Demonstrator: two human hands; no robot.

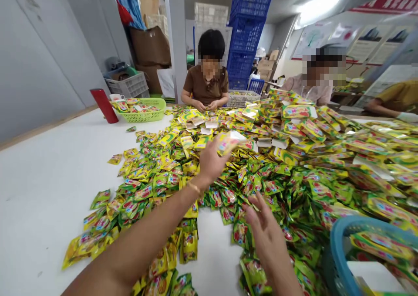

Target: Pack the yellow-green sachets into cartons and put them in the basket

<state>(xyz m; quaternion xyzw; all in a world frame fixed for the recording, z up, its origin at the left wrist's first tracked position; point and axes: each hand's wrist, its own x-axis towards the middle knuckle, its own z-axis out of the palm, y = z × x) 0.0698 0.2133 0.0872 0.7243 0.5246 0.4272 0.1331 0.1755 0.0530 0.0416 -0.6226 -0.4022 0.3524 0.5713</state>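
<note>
My left hand (212, 158) reaches forward over the heap and grips a small yellow box (227, 142), whose white flap stands open; the box is blurred by motion. Lower and to the right, my right hand (266, 226) hovers with its fingers apart, holding nothing, beside green sachets (240, 233). Yellow and green sachets (160, 180) lie heaped to the left and under my left arm. Beyond my left hand, yellow boxes (297, 111) are piled up, several with open white flaps.
A blue basket (341, 261) with boxes stands at the lower right. At the back left are a green basket (153, 116) of sachets and a red cylinder (104, 106). A person (207, 84) sits across the white table (58, 187); others sit at the right.
</note>
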